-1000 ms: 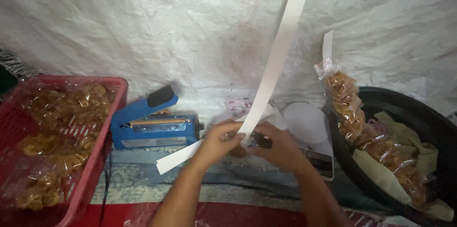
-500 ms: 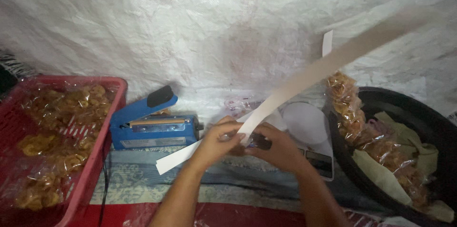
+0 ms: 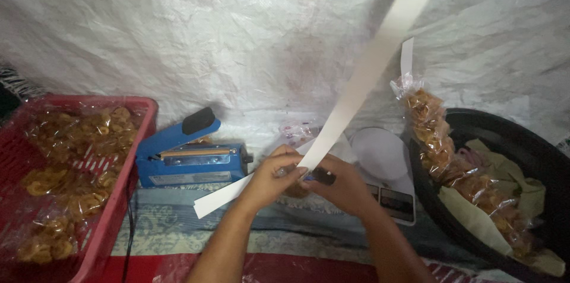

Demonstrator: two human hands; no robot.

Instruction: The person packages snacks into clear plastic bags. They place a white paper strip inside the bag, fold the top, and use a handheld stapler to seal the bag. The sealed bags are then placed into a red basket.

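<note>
Centrally, left hand [image 3: 274, 177] and right hand [image 3: 339, 185] both pinching long white paper strip [image 3: 362, 84], strip rising up-right above hands, short end trailing lower-left, blue heat sealer [image 3: 187, 158] just beside, left.

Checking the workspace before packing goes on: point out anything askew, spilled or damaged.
Nothing spilled or damaged. Only the long white paper strip, held between the left hand and right hand, slants up past the top edge, blurred.

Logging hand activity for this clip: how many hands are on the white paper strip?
2: left hand and right hand meet at the strip, low centre.
</note>
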